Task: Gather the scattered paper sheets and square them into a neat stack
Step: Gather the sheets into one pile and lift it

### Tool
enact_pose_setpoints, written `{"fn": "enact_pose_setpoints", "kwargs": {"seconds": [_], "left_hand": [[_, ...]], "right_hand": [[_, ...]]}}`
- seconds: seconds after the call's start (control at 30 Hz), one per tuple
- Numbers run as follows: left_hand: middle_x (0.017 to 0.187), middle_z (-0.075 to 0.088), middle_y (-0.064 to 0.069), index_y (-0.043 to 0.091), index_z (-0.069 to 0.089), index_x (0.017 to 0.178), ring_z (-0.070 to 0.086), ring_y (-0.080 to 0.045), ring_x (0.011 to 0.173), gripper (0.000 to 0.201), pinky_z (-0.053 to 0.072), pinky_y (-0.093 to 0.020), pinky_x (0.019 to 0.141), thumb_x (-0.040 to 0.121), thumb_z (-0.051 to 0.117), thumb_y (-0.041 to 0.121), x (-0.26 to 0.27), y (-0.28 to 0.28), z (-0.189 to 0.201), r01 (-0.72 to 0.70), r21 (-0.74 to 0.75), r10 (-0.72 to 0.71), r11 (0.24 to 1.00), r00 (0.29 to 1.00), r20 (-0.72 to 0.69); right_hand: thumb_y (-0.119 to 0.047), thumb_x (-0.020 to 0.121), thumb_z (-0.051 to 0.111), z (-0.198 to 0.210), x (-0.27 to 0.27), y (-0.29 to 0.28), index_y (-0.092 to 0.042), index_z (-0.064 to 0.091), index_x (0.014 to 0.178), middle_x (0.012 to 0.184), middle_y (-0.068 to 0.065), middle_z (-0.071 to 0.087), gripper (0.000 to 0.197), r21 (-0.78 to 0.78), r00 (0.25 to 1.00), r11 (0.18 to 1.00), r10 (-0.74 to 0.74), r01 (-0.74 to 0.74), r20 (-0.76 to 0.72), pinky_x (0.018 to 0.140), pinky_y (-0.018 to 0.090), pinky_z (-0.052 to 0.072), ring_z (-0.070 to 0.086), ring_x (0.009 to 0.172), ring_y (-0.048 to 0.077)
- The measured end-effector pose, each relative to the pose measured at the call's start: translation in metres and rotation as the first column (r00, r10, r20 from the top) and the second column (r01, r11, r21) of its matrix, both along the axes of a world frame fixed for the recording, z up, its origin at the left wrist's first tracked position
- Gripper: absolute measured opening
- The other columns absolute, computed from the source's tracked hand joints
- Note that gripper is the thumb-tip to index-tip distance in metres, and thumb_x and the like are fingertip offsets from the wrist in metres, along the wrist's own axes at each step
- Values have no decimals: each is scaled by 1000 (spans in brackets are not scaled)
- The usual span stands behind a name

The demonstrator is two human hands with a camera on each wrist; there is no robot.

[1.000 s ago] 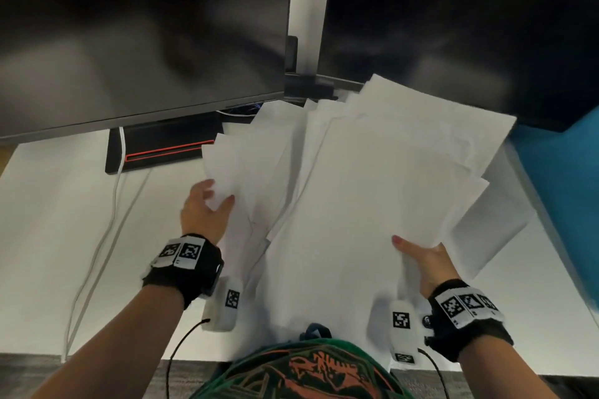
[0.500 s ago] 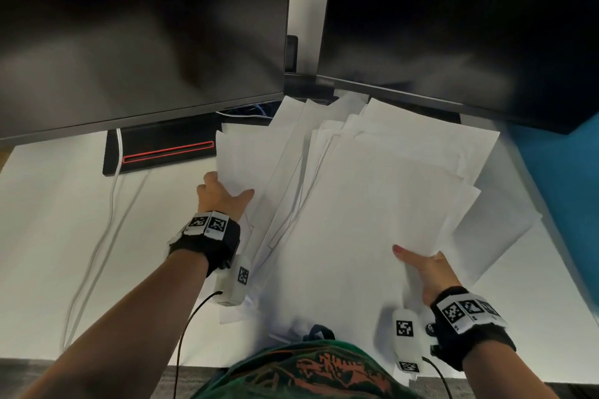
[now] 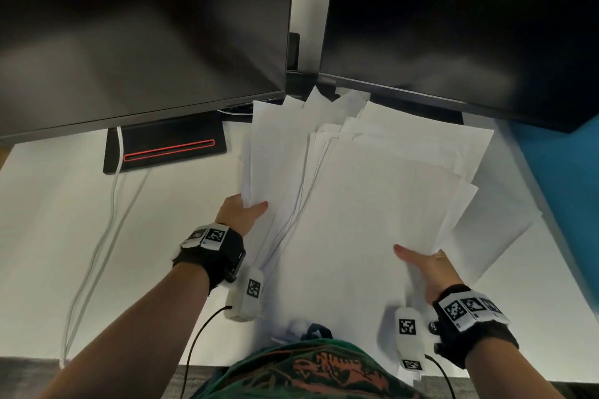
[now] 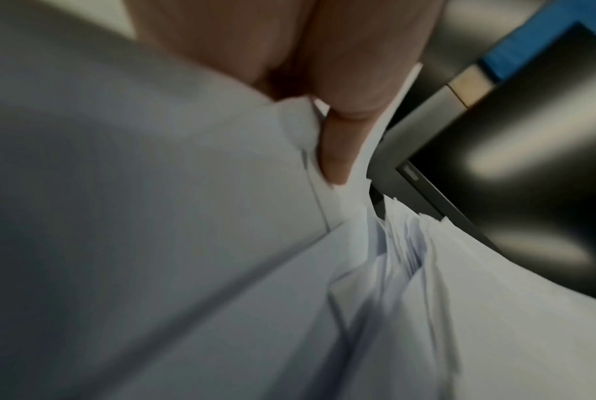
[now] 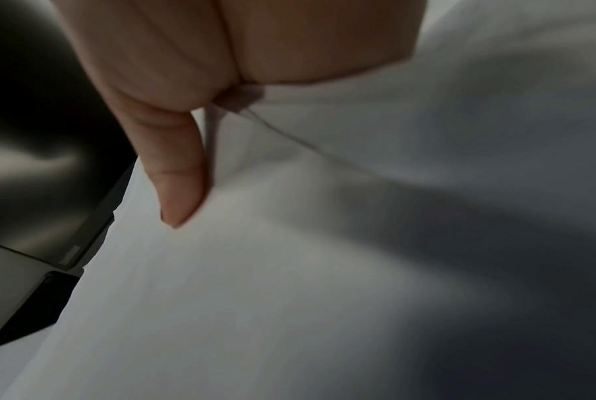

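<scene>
A loose fan of white paper sheets (image 3: 366,204) is held up over the white desk (image 3: 48,220), its far corners splayed toward the monitors. My left hand (image 3: 241,214) pinches the left sheets, thumb on top, the other fingers hidden beneath. In the left wrist view the thumb (image 4: 341,151) lies between paper sheets (image 4: 187,243). My right hand (image 3: 424,264) grips the right edge of the bundle, thumb on the top sheet. The right wrist view shows the thumb (image 5: 176,176) pressed on the paper sheets (image 5: 324,270). One sheet (image 3: 499,230) juts out at the lower right.
Two dark monitors (image 3: 146,26) stand just behind the paper. A black dock with a red line (image 3: 168,149) sits under the left monitor, with white cables (image 3: 107,220) trailing toward the desk's front edge. A blue partition (image 3: 564,178) borders the desk on the right.
My left hand has moved right and away from me, pushing the left sheets inward, so the fan is narrower. The right hand has hardly moved.
</scene>
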State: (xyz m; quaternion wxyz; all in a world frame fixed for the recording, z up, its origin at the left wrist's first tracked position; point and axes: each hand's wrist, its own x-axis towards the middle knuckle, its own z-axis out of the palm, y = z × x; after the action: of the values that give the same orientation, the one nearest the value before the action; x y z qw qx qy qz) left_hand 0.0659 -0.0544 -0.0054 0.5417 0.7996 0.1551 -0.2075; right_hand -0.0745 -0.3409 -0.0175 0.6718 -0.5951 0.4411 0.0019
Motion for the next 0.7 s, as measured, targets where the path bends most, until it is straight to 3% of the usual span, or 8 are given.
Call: {"fn": "enact_pose_setpoints", "kwargs": {"seconds": [0.1,0.2,0.27,0.33,0.4,0.47,0.57,0.7], "left_hand": [[89,63,-12,-2,63,104,59,-28,77,26,45,-27,66,86,60,17,-6,3,7,1,15,-3,1000,994,114],[83,62,-11,-2,64,98,57,-25,67,21,43,-24,58,87,59,16,-9,8,15,-4,15,1,1000,984,179],[87,63,-11,-1,64,100,59,-26,76,21,46,-27,69,87,59,15,-9,12,18,-39,21,34,999,975,220],[92,66,-13,1,65,97,62,-29,82,19,51,-35,79,84,62,14,-8,18,19,-100,-50,107,994,977,186],[98,68,-19,5,67,90,65,-32,86,13,52,-44,86,79,69,12,-8,23,19,-151,-195,157,969,988,15],[106,68,-20,5,67,96,65,-33,93,22,50,-47,92,76,72,15,-10,22,16,-141,-247,110,959,985,-136],[113,64,-19,-2,61,112,61,-36,104,39,48,-39,92,80,69,18,-14,12,12,-31,-27,29,999,998,-53],[115,63,-21,-4,57,116,60,-37,104,38,45,-30,80,86,59,19,-17,13,22,46,164,-57,985,996,62]], "right_hand": [[-2,77,69,4,0,1,-5,54,87,83,9,62,19,6,1000,1000,16,-16,6,61,25,39,57,78,23],[0,79,67,9,0,4,-10,52,77,80,6,60,19,8,999,1000,28,-28,27,73,29,40,55,73,17],[0,78,67,10,0,6,-7,55,80,81,7,61,14,-4,999,1000,29,-29,29,70,28,41,57,75,19],[0,77,69,8,-1,6,3,60,95,84,11,64,21,-8,999,1000,24,-24,25,65,26,42,60,81,27],[0,76,69,7,-1,6,7,60,107,87,13,65,33,-11,1000,1000,24,-24,16,65,27,44,62,81,28],[1,76,69,7,0,7,7,60,110,86,13,66,36,5,999,999,33,-33,18,67,30,46,62,78,26],[2,75,69,6,0,7,9,59,113,88,15,67,39,10,999,999,40,-40,16,73,32,47,63,81,28],[0,73,72,3,2,7,7,58,115,106,22,66,45,-29,999,999,30,-30,-23,88,38,46,62,100,37]]}}
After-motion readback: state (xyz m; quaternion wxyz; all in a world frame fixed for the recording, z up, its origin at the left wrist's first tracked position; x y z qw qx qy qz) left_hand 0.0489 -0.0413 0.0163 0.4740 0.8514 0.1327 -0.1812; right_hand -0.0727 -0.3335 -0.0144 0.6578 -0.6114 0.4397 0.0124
